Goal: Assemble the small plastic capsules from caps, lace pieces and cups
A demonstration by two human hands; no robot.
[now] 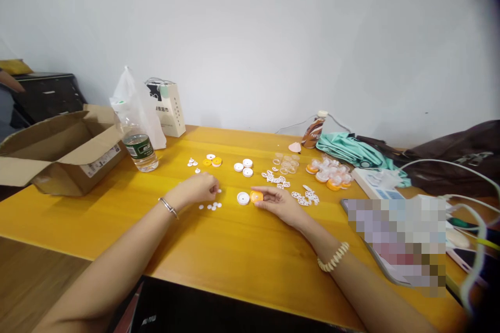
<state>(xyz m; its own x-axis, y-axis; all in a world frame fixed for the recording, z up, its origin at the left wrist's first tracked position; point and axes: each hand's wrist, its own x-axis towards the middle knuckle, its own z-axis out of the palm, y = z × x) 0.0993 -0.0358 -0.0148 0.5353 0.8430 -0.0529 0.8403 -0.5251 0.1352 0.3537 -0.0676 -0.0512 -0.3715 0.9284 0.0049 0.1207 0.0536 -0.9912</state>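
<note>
My right hand [279, 203] grips a small round orange disc-shaped piece [257, 196] between thumb and fingers, just above the table. Directly left of that piece lies a white round disc with a centre hole [242, 198]. My left hand [203, 186] is closed with its fingers curled down. A tiny white piece [219, 191] shows at its fingertips, and whether they pinch it I cannot make out. Small white dots [213, 207] lie below this hand, and small white pegged pieces [192, 163] lie beyond it.
Farther back are yellow and white discs [213, 161], white discs [247, 167], clear rings [288, 162], white openwork pieces [307, 197] and clear-and-orange assembled pieces [332, 173]. A cardboard box [89, 158] and water bottle [141, 153] stand left. A blurred-out tablet [375, 250] lies right.
</note>
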